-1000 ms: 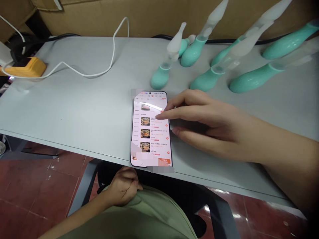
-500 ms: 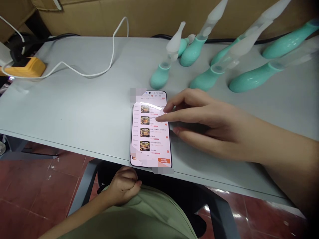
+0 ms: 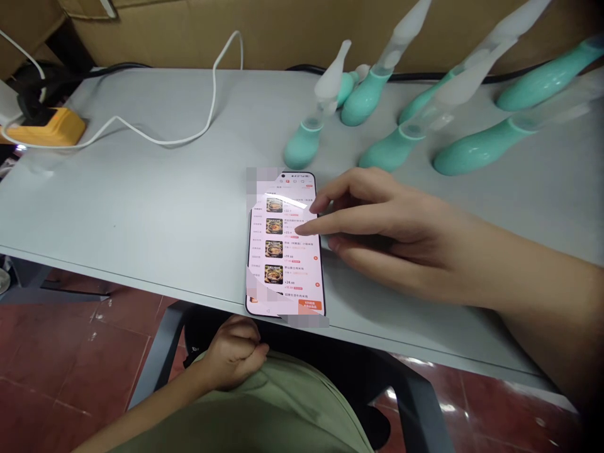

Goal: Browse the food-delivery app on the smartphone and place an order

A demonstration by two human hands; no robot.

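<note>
One smartphone (image 3: 304, 270) lies face up at the worktop's (image 3: 141, 182) front edge, probably for easy viewing and reach. The right hand (image 3: 401, 233) grips nothing, its fingers spread, likely so that just the index fingertip (image 3: 302, 229) meets the phone. The left hand (image 3: 238, 352) curls into a fist against the green shirt (image 3: 245, 418), seemingly resting; whether it hides anything, I cannot tell. Beyond, I count at least seven teal bulb aspirators (image 3: 302, 148), apparently set back to leave room.
</note>
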